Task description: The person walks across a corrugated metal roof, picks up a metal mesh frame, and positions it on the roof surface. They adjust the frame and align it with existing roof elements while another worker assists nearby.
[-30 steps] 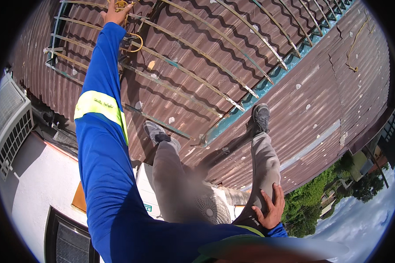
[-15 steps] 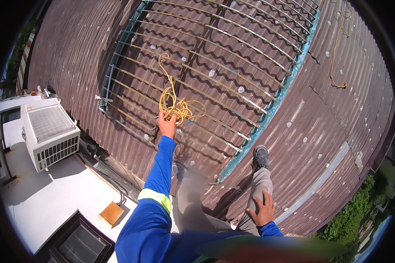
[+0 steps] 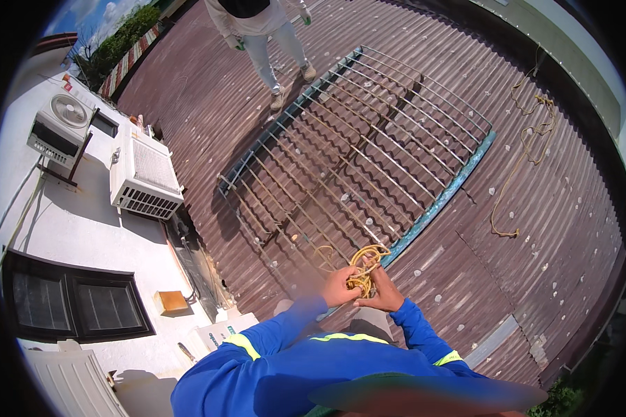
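A tangled bundle of yellow rope [image 3: 366, 270] sits between my two hands, close in front of my body. My left hand [image 3: 339, 288] is closed on its left side, and my right hand [image 3: 384, 292] grips it from the right, thumb toward the left hand. Some loops stick up above my fingers. Just beyond the rope lies a large metal grille [image 3: 355, 161] of parallel rusty and white bars, with turquoise side rails, flat on the roof. Its nearest end is partly hidden behind my hands and the rope.
A person in grey trousers [image 3: 279, 52] stands past the grille's far-left rail. Another yellow rope [image 3: 544, 132] lies on the brown corrugated roof [image 3: 445, 292] at right. Left, air-conditioner units [image 3: 146, 174] and a dark-framed window [image 3: 76, 299] line a white wall.
My left hand has brought the rope back toward my body. My right hand has left my thigh and now grips it too. The view has shifted, bringing the other person into sight.
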